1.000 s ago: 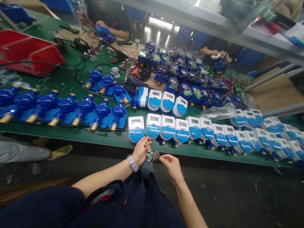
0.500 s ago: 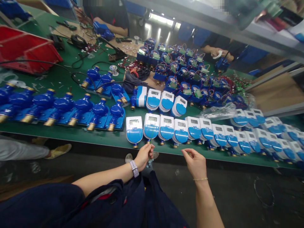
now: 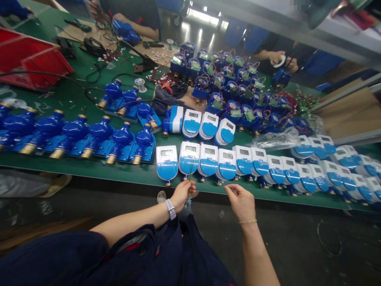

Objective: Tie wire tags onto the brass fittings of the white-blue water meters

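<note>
Left hand (image 3: pixel 182 195) grasps thin strands (image 3: pixel 188 201) by the counter's (image 3: pixel 143 173) near edge, apparently to bunch them; whether the pinched right hand (image 3: pixel 241 201) holds any is unclear.

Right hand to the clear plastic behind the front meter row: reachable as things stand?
Likely yes, but only over the top: the front row of meters stands between the right hand and the clear plastic. I see nothing lying over the plastic.
</note>
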The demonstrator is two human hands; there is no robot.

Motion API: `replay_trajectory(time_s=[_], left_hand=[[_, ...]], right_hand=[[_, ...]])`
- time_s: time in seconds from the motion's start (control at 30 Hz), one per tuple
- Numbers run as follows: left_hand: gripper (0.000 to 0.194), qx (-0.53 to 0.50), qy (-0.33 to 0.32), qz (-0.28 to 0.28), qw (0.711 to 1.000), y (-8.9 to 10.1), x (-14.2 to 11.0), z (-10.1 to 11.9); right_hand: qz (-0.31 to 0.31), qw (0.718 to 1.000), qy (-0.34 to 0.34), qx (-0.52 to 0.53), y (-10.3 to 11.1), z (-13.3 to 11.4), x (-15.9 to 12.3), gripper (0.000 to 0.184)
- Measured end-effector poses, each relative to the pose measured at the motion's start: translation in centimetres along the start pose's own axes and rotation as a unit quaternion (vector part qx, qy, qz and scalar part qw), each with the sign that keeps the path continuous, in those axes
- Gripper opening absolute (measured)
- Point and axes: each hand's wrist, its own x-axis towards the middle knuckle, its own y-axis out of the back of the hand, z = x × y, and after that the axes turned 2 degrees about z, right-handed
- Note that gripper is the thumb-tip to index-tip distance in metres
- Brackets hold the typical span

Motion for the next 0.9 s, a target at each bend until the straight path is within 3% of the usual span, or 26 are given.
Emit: replay_trajectory(time_s=[0.27, 0.5, 0.7, 0.9], left_hand=[[0.011, 0.020, 0.003, 0.005, 1.000, -0.5, 0.8, -0.1], [0.041, 0.108, -0.023, 0.024, 0.994, -1.7, 3.2, -1.1], [0.018, 0.161, -0.056, 0.034, 0.985, -2.4, 5.0, -1.7], [0.012, 0.240, -0.035, 0.047, 0.969, -2.5, 5.0, -1.7]], right_hand=[[0.002, 1.000, -0.013, 0.002, -0.5, 0.3, 0.4, 0.033], [-0.027, 0.986, -0.074, 0.145, -5.9, 0.9, 1.5, 0.032], [-0.023, 0.956, -0.120, 0.265, -9.8, 0.8, 1.4, 0.031], [-0.059, 0.958, -0.077, 0.268, -9.2, 1.0, 0.6, 0.028]])
